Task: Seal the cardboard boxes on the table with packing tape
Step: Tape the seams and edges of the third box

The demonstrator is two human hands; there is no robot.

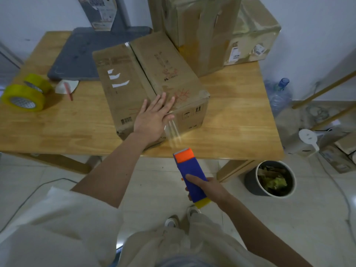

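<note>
Two hands work over a wooden tabletop, seen from above by a head camera. The left hand lies flat, fingers straight and together, on the near edge of a closed cardboard box, likely pinning a tape end and steadying the box. The right hand is clamped around a blue tape dispenser with an orange head, held off the tabletop's near edge, above the floor. A blurred strip of clear tape stretches from the box's near face toward the dispenser, apparently pulled taut for cutting or wrapping. The box sits mid-table, its centre seam facing up. A larger, already taped box stands behind it. Two yellow tape rolls rest at the far left, spare stock within reach. A bin of scraps stands on the floor to the right.
</note>
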